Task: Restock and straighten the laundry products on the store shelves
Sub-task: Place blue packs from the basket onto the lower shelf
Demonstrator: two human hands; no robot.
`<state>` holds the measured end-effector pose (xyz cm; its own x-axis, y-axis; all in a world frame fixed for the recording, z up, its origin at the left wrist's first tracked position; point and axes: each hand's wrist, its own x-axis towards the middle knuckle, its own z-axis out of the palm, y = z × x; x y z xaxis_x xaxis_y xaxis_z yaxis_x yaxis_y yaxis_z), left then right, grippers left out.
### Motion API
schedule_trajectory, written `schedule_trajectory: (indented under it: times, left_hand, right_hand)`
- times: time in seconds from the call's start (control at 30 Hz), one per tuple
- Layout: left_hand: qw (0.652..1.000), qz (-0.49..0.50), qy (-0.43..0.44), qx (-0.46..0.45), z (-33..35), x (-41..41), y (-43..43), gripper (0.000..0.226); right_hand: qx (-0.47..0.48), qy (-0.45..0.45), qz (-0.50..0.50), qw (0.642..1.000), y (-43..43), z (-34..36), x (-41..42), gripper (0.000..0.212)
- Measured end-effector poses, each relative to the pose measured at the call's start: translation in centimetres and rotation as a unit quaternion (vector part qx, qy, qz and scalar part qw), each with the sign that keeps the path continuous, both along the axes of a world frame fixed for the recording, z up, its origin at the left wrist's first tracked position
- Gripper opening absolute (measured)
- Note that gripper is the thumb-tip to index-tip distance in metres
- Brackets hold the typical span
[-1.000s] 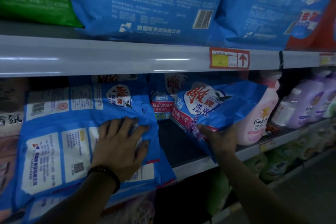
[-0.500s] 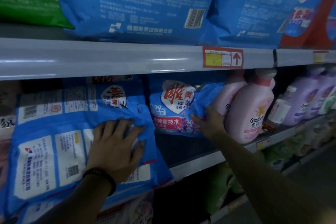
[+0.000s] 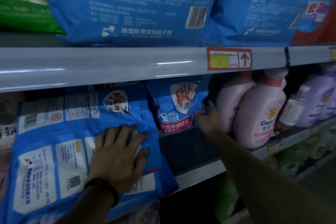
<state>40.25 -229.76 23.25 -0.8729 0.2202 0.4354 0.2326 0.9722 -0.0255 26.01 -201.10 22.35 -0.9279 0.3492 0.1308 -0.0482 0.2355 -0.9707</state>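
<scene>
A large blue detergent bag (image 3: pixel 54 151) leans at the front of the middle shelf, back side out. My left hand (image 3: pixel 118 152) lies flat on it with fingers spread, a dark band on the wrist. Further back stands a smaller blue detergent bag (image 3: pixel 174 112), upright and facing front. My right hand (image 3: pixel 207 118) reaches in and grips that bag's right edge, close beside a pink Comfort bottle (image 3: pixel 260 112).
The grey shelf rail (image 3: pixel 109 67) above carries a red price tag (image 3: pixel 229 58). Big blue bags (image 3: pixel 136 2) and a green bag (image 3: pixel 21 11) sit on the upper shelf. Purple bottles (image 3: pixel 320 100) stand right of the pink ones. Dark bare shelf floor (image 3: pixel 187 151) shows between the bags.
My right hand has lifted the smaller blue bag from a tilted position and pushed it back upright into the shelf, left of the pink bottles. My left hand has stayed on the large bag.
</scene>
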Motion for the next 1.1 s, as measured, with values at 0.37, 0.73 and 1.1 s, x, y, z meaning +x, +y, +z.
schedule_trajectory:
  times: [0.37,0.73,1.1]
  left_hand:
    - [1.0,0.004,0.0,0.004,0.1,0.1,0.0,0.046]
    - [1.0,0.002,-0.004,-0.009,0.1,0.0,-0.1,0.047]
    - [1.0,-0.013,0.012,0.0,0.0,0.2,-0.3,0.044]
  right_hand:
    - [0.119,0.033,-0.107,0.987,-10.4,-1.7,4.6,0.054]
    - [0.045,0.058,-0.007,0.997,-13.7,-1.4,11.4,0.043]
    - [-0.051,0.033,0.028,0.998,-14.3,-3.0,16.2,0.029]
